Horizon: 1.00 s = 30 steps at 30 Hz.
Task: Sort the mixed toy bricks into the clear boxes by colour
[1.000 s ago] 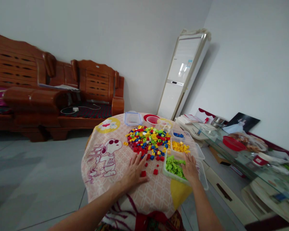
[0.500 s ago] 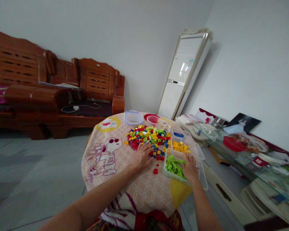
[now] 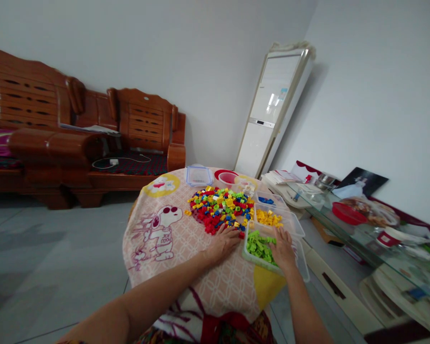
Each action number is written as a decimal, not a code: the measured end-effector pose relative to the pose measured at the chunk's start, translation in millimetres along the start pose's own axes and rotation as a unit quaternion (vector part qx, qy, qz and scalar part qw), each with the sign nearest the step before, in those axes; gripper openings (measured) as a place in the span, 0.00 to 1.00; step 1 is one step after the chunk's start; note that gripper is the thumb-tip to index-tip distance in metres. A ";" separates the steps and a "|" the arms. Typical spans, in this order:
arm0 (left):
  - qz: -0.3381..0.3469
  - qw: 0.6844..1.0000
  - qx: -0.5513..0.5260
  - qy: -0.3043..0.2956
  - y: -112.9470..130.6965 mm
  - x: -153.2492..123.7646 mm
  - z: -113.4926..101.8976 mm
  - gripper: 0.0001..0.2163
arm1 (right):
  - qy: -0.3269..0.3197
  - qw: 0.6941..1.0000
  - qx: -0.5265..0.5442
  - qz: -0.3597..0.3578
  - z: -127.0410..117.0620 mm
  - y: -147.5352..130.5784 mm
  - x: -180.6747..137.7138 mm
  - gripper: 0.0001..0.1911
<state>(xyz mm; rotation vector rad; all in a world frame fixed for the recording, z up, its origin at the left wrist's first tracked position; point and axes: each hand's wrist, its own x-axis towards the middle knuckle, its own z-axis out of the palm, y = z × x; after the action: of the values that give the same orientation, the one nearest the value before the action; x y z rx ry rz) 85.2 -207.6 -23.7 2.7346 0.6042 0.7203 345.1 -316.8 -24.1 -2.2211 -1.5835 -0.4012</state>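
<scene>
A mixed pile of toy building bricks (image 3: pixel 220 203) in red, yellow, green and blue lies on the round table. My left hand (image 3: pixel 222 244) rests at the pile's near edge, fingers stretched out and touching or just over the red bricks (image 3: pixel 212 223); what lies under the palm is hidden. My right hand (image 3: pixel 284 251) lies over the right side of a clear plastic box (image 3: pixel 260 262), its fingers apart. Inside that box are green bricks (image 3: pixel 260 246), close to the fingertips. Behind it, yellow bricks (image 3: pixel 268 218) fill another clear container.
Blue pieces (image 3: pixel 265 200) sit in a further clear container. A blue-rimmed lid (image 3: pixel 199 176) and a round red-and-white dish (image 3: pixel 228 177) stand at the table's back. Right of the table runs a cluttered glass-topped stand (image 3: pixel 344 217); a wooden sofa (image 3: pixel 139 124) is at left.
My left hand has slid right and nearer to me. More red bricks now show along the pile's near edge, and the loose red ones in front are out of sight. My right hand has barely moved.
</scene>
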 end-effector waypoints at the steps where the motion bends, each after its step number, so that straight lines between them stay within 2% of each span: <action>1: 0.000 1.000 0.002 0.006 -3.1 3.0 -0.8 0.14 | 0.001 1.000 0.000 -0.002 -0.2 -0.2 -0.2 0.33; 8: -0.072 0.990 -0.002 0.119 -23.3 18.9 -12.4 0.11 | 0.001 1.000 -0.001 -0.003 1.6 1.0 0.3 0.32; 14: -0.127 0.966 -0.057 0.219 -30.8 17.6 -9.0 0.14 | 0.005 1.000 0.004 0.001 6.1 3.9 0.5 0.33; 20: -0.128 0.973 -0.038 0.186 -35.4 24.0 -5.1 0.13 | 0.008 1.000 -0.008 0.006 7.1 1.9 0.8 0.33; 26: -0.166 0.977 0.038 0.131 -25.5 39.5 -6.8 0.12 | 0.001 1.000 -0.020 0.000 7.1 2.8 1.6 0.33; 30: -0.156 0.981 0.041 0.110 -22.6 42.0 -6.3 0.09 | 0.001 1.000 -0.014 -0.012 7.2 4.3 1.4 0.34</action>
<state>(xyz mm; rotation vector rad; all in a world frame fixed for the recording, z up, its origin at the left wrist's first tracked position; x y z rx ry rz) 107.7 -167.9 -8.6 2.5603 1.1029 0.9399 349.7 -313.6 -30.5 -2.2248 -1.6133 -0.4353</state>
